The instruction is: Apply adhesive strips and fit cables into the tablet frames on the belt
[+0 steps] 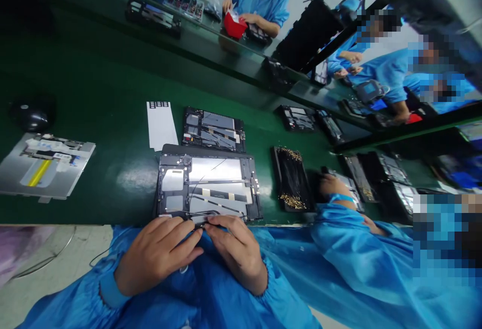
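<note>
An opened tablet chassis [211,188] lies on the green belt right in front of me, its silver inner plate and thin black cables showing. My left hand [158,253] and my right hand [235,251] meet at its near edge. The fingers of both are curled and pinched together on a thin black cable or small part at that edge; it is too small to name. Blue sleeves cover both my wrists.
A second opened chassis [214,130] and a white sheet [161,124] lie beyond the first. A silver back cover [45,166] and a black mouse [33,118] lie at the left. A tray of gold-tipped parts [291,178] sits at the right beside a co-worker's arm [346,218].
</note>
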Demonstrator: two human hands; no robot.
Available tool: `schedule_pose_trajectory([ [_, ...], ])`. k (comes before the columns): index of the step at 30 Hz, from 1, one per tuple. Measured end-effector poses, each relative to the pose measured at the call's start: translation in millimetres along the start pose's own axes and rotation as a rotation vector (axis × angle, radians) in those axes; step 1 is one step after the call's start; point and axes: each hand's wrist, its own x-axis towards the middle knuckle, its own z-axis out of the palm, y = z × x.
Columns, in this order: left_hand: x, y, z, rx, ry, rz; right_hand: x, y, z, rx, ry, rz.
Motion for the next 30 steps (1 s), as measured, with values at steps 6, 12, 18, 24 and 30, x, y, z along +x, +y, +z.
schedule_pose_trajectory([
  [6,0.3,-0.1,0.5,-0.024,0.0,0.0,-7.3,2.0,-2.6,-0.043,0.111,-0.071],
  [12,0.8,-1.8,1.6,-0.02,0.017,-0.007,-8.8,4.6,2.5,-0.146,0.101,-0.152],
  [18,0.3,3.4,3.0,-0.016,-0.005,-0.017,-5.9,4.1,-0.4,-0.216,0.016,-0.191],
  [24,28.4,-29.2,-35.1,-0.105,-0.062,-0.086,46.3,5.6,-41.2,-0.125,-0.296,-0.253],
  [30,82.4,-182.6,-5.4,0.031,-0.078,-0.554,190.3,66.9,-42.5,0.037,-0.371,-0.329],
])
